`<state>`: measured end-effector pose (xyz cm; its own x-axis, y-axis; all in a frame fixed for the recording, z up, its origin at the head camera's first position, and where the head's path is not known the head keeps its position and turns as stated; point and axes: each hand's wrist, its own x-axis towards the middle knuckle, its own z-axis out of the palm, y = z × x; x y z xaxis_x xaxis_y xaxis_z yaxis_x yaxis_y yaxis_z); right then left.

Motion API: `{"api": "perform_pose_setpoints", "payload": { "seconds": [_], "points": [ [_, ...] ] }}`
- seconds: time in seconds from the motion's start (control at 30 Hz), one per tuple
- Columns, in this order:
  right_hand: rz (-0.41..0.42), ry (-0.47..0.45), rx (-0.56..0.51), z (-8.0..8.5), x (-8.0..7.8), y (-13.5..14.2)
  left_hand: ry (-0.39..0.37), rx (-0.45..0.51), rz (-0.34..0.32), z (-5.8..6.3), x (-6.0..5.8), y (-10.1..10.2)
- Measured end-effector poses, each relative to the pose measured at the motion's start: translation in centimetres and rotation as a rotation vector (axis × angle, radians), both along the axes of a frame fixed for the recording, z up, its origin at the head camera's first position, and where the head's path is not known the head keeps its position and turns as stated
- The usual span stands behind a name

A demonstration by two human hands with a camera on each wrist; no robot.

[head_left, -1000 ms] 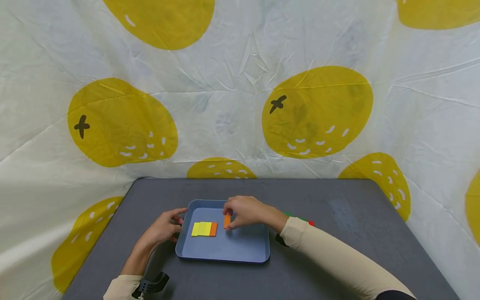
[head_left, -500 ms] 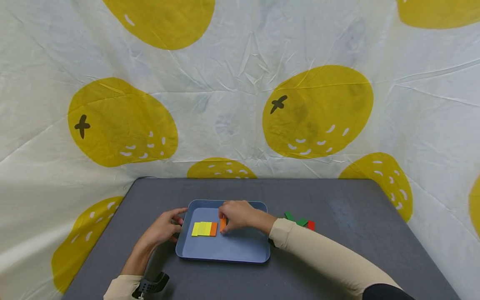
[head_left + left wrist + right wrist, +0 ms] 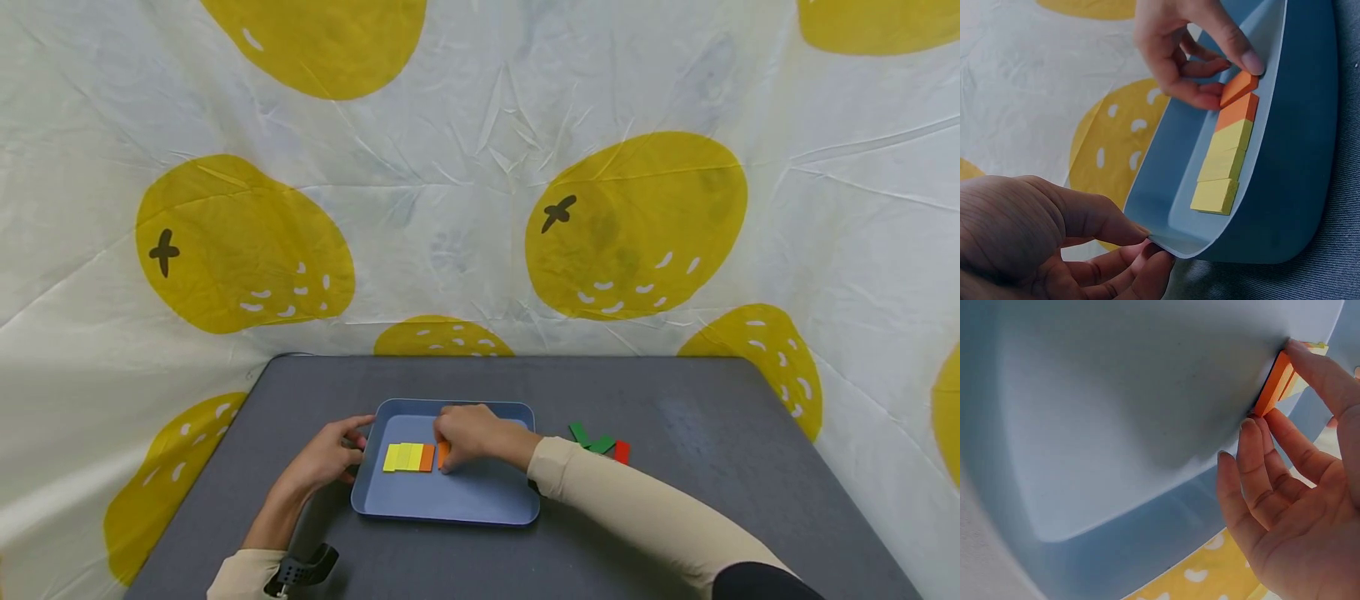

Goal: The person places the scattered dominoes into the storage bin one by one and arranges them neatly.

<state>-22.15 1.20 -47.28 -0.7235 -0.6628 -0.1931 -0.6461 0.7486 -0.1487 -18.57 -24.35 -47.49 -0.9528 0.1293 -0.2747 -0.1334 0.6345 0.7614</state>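
A blue tray [image 3: 480, 502] lies on the grey table. My left hand [image 3: 330, 454] pinches its left rim, thumb over the edge and fingers below, as the left wrist view shows. Inside the tray, several yellow blocks [image 3: 1222, 164] form a row that ends in one orange block [image 3: 1238, 117]. Between thumb and fingertips my right hand [image 3: 476, 432] holds a second orange block [image 3: 1275, 384] by its two ends. It is slightly tilted in the left wrist view, right at the end of the row. From the head view, my fingers partly cover it.
Right of the tray, several green blocks [image 3: 602, 444] and a red block [image 3: 622, 452] lie on the table [image 3: 675, 517]. A white cloth [image 3: 450, 250] with yellow fruit shapes hangs behind the table. A dark watch-like band [image 3: 303, 569] is on the left wrist.
My right hand has moved left with the orange block, bringing it close to the row. The green and red blocks have come into fuller view. My left hand stays on the rim.
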Motion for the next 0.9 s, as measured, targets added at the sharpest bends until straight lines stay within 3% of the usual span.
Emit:
{"api": "perform_pose_setpoints", "payload": {
  "seconds": [0.47, 0.9],
  "points": [
    [-0.026, -0.017, 0.071, 0.5, 0.1, -1.2, 0.007, 0.019, -0.02, 0.2, 0.0, -0.1],
    [-0.038, -0.047, 0.025, 0.7, 0.1, -0.9, 0.016, 0.022, -0.008, -0.4, 0.1, -0.1]
  ]
}}
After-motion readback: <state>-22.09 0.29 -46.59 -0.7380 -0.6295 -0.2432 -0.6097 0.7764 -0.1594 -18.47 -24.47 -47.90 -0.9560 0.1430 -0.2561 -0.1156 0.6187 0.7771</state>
